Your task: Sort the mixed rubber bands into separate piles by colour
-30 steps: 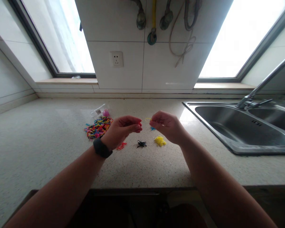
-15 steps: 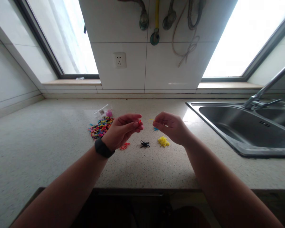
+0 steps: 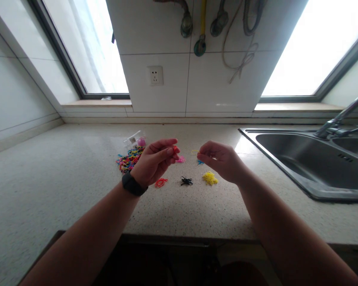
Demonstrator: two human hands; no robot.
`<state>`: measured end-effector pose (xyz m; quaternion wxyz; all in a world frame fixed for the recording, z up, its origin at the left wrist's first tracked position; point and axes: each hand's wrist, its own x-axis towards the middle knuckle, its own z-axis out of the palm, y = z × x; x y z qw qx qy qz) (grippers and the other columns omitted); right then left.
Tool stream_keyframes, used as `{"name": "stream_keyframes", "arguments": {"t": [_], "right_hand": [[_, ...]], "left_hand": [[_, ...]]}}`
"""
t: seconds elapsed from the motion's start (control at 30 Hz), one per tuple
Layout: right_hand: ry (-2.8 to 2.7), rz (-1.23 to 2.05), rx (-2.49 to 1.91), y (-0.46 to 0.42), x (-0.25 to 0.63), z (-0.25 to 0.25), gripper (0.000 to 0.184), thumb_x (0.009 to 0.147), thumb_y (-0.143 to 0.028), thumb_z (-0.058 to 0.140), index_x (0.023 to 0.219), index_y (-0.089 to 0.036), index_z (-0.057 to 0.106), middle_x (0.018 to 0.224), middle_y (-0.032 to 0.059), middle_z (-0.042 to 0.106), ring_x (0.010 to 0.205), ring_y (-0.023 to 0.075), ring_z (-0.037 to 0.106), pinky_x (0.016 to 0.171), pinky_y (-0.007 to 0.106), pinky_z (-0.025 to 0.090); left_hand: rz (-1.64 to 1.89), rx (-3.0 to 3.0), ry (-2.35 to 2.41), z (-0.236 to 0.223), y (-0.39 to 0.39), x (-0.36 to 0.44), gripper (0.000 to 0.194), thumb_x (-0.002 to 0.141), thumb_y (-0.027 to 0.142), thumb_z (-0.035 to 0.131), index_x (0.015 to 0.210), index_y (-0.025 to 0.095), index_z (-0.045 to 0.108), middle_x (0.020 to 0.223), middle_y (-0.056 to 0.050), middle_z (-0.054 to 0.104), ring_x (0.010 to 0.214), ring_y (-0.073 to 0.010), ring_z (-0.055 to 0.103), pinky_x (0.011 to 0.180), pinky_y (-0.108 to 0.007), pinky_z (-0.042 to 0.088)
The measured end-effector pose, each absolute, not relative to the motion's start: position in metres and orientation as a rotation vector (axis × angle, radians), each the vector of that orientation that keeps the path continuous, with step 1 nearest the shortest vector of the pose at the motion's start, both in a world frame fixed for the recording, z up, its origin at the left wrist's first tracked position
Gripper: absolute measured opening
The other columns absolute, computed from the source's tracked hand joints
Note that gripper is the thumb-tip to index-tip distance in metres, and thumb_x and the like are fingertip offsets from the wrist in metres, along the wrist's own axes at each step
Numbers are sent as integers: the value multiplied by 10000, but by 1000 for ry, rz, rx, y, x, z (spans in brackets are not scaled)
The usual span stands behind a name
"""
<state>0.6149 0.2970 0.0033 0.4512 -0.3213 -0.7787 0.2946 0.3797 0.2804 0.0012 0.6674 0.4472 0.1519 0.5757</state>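
Observation:
My left hand (image 3: 158, 159), with a dark band on its wrist, is closed on a red rubber band (image 3: 175, 149) between thumb and fingers. My right hand (image 3: 219, 159) pinches a thin yellow rubber band (image 3: 194, 152) that sticks out to the left of the fingertips. Below the hands lie small piles of red rubber bands (image 3: 161, 182), black rubber bands (image 3: 186, 181) and yellow rubber bands (image 3: 210, 178). Pink rubber bands (image 3: 180, 159) show beside my left fingertips, and blue ones (image 3: 200, 162) are partly hidden by my right hand.
A mixed heap of coloured rubber bands (image 3: 128, 159) lies left of my left hand, partly covered by it. Behind it is a clear plastic bag (image 3: 133, 139) with something pink. A steel sink (image 3: 286, 151) with a faucet (image 3: 340, 115) is set into the speckled counter (image 3: 77, 178) at right.
The view has shifted slightly, so the counter and both hands sit further right. My left hand has lifted a little, and the pink rubber bands now show beside it. Both hands keep their hold.

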Motion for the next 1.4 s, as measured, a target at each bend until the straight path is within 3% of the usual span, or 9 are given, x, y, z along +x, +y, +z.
{"name": "stream_keyframes", "arguments": {"t": [0.97, 1.4], "right_hand": [[-1950, 735, -782, 297, 616, 3, 159, 878, -328, 702, 841, -186, 639, 680, -22, 537, 617, 105, 454, 565, 291, 388], [-1949, 744, -786, 297, 616, 3, 174, 876, -342, 702, 834, -189, 631, 685, -22, 535, 619, 106, 449, 565, 289, 384]], "left_hand": [[1268, 1101, 289, 0, 281, 380, 298, 714, 79, 840, 981, 192, 770, 847, -10, 779, 721, -102, 741, 698, -155, 606], [1296, 1148, 377, -2, 281, 379, 317, 692, 111, 849, 985, 186, 753, 824, -12, 762, 702, -111, 725, 656, -172, 588]]}}
